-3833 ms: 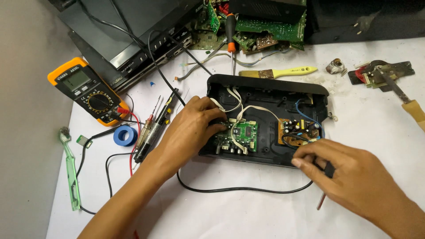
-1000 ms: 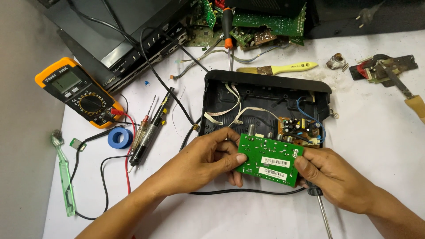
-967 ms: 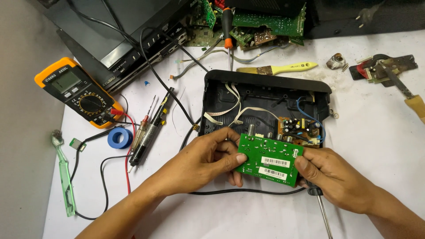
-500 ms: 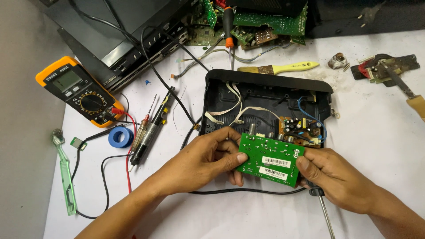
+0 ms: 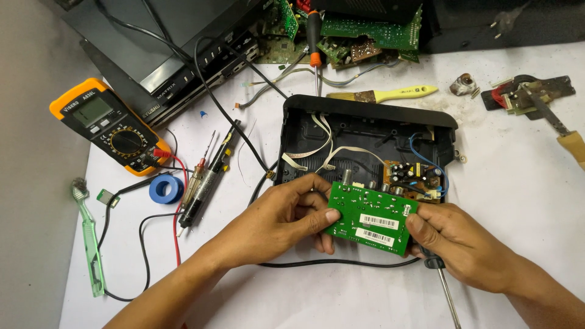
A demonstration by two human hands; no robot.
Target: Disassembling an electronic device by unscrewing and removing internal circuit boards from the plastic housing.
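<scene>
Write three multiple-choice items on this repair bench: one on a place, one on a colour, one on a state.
1. Where does the blue roll of tape lie?
A. below the orange multimeter
B. inside the open black plastic case
C. on the green circuit board
2. What colour is the toothbrush at the left?
A. red
B. green
C. black
3. How is the green circuit board held?
A. flat in the case
B. by one hand
C. between the left hand and right hand
Key: 1 A, tape sits just below the meter; 2 B, handle is translucent green; 3 C, both hands grip its ends.
</scene>
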